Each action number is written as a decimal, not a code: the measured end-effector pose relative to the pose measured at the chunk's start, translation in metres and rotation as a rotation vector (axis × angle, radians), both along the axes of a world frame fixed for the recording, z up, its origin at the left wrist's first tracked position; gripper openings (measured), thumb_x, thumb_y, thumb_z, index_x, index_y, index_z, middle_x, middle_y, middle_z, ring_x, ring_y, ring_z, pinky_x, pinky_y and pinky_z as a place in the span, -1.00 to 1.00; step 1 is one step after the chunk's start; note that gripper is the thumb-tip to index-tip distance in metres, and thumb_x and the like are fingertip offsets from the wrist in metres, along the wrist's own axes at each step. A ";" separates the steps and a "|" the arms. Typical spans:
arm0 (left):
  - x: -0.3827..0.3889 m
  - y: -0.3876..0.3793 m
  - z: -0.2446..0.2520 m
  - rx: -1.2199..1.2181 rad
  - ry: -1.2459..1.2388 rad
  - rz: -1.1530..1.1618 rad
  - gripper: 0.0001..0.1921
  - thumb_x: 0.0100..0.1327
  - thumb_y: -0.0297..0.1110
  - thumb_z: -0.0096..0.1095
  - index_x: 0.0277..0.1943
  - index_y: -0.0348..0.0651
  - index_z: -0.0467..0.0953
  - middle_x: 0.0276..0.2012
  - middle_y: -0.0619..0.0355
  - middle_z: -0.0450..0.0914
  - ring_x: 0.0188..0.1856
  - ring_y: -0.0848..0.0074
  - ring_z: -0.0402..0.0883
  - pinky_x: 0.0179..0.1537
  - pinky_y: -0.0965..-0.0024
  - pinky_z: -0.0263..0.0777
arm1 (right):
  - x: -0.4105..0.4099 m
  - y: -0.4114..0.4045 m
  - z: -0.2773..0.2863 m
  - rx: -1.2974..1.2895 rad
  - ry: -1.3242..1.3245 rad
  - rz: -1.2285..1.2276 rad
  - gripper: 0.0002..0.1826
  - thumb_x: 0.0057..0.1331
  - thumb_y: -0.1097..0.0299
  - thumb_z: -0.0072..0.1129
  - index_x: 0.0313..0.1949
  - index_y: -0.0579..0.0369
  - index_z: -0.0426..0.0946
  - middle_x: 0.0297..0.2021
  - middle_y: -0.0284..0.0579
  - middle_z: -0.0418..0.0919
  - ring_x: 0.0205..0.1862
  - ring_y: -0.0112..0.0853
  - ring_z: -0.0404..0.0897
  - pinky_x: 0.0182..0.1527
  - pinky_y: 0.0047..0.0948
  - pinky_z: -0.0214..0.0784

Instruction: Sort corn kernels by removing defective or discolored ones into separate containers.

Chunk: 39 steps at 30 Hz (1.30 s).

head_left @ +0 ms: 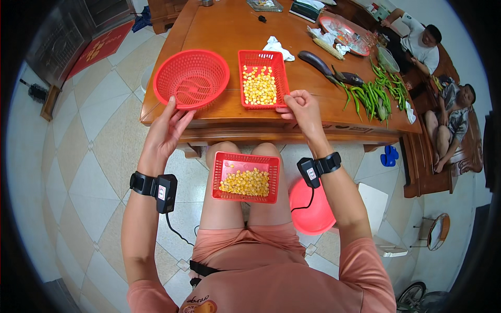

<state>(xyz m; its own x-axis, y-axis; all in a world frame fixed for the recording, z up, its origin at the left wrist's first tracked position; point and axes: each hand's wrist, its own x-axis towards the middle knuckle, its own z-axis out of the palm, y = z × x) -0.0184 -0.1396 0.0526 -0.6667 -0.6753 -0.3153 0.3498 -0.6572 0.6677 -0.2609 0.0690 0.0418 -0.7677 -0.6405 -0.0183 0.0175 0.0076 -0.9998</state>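
My left hand [172, 127] holds the near rim of a round red plastic colander [191, 80] at the table's left front; no food shows in it. With thumb and fingers, my right hand [301, 105] grips the near right corner of a rectangular red plastic basket [263, 56], whose bottom is partly covered by loose yellow corn kernels [260, 88]. A second rectangular red basket [246, 157] rests across my thighs, with more corn kernels [250, 183] gathered towards its near side.
On the wooden table [219, 27] lie crumpled tissue [278, 47], eggplants [316, 62], green peppers [370, 98], a corn cob [328, 48] and a red-rimmed tray [364, 51]. A pink basin [313, 211] stands by my right leg. Two people sit at the right.
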 end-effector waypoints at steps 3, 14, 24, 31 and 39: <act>0.002 -0.003 -0.007 -0.025 0.012 -0.025 -0.52 0.34 -0.26 0.22 0.21 -0.30 0.31 0.12 -0.14 0.46 0.12 0.24 0.55 0.12 0.31 0.56 | 0.013 0.014 0.004 -0.005 0.045 -0.014 -0.87 0.35 0.44 0.12 -0.21 0.22 0.40 -0.34 -0.18 0.58 -0.35 -0.49 0.66 -0.41 -0.59 0.57; 0.028 0.114 -0.025 -0.409 -0.106 -0.340 -0.45 0.46 -0.16 0.00 0.38 -0.26 0.16 0.20 0.00 0.42 0.15 0.41 0.51 0.18 0.38 0.42 | 0.084 0.079 -0.004 -0.025 0.007 0.064 -0.86 0.29 0.60 0.14 -0.32 0.18 0.33 -0.09 -0.08 0.59 -0.32 -0.71 0.51 -0.37 -0.70 0.47; 0.039 0.132 -0.043 -0.451 -0.170 -0.389 -0.47 0.52 -0.08 -0.17 0.40 -0.17 0.12 0.24 0.13 0.39 0.24 0.54 0.37 0.22 0.41 0.30 | 0.117 0.106 -0.008 0.156 0.378 0.186 -0.82 0.16 0.59 0.27 -0.42 0.21 0.39 0.15 0.11 0.49 -0.41 -0.70 0.48 -0.33 -0.61 0.40; 0.038 0.135 -0.046 -0.419 -0.107 -0.345 -0.58 0.50 -0.31 -0.07 0.32 -0.26 0.22 0.16 0.15 0.46 0.16 0.60 0.43 0.17 0.46 0.32 | 0.118 0.112 -0.015 0.191 0.688 0.341 -0.78 0.07 0.54 0.36 -0.41 0.18 0.43 0.23 0.14 0.37 -0.29 -0.36 0.61 -0.17 -0.43 0.48; 0.042 0.135 -0.053 -0.427 -0.196 -0.352 -0.71 0.46 -0.45 -0.04 0.17 -0.31 0.36 0.04 0.15 0.54 0.08 0.59 0.49 0.13 0.48 0.35 | 0.121 0.115 -0.019 0.164 0.798 0.353 -0.75 0.02 0.52 0.41 -0.41 0.18 0.45 0.21 0.07 0.37 -0.12 -0.25 0.63 -0.12 -0.35 0.52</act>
